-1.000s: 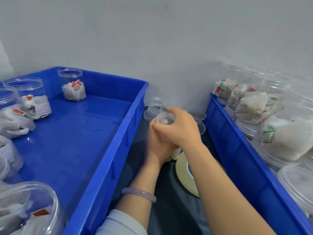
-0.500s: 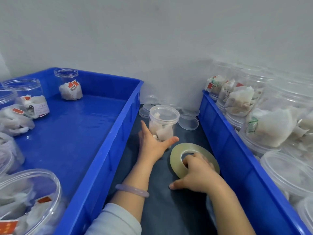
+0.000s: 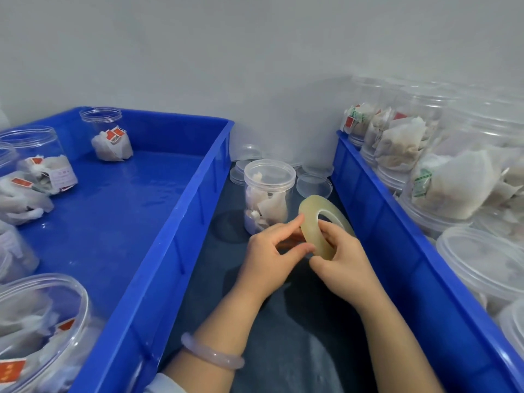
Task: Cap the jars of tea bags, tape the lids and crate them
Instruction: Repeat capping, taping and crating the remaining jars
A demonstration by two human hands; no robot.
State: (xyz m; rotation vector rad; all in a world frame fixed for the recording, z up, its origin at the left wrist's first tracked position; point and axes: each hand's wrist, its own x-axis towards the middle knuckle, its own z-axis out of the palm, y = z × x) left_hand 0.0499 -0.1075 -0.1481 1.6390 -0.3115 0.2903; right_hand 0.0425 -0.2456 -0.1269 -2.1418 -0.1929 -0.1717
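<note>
A capped clear jar of tea bags [image 3: 268, 194] stands upright on the dark table between two blue crates. Just in front of it, a roll of clear tape [image 3: 313, 219] is lifted off the table and tilted on edge. My right hand [image 3: 340, 259] grips the roll, with fingers through its hole. My left hand [image 3: 269, 253] pinches the roll's outer edge with thumb and forefinger. Neither hand touches the jar.
The left blue crate [image 3: 175, 222] holds several clear jars of tea bags along its left and back. The right blue crate [image 3: 397, 236] is packed with jars. Loose clear lids [image 3: 314, 185] lie behind the capped jar near the grey wall.
My left hand let go of the jar and came to the tape. My right hand lifted the roll from the table and tilted it up.
</note>
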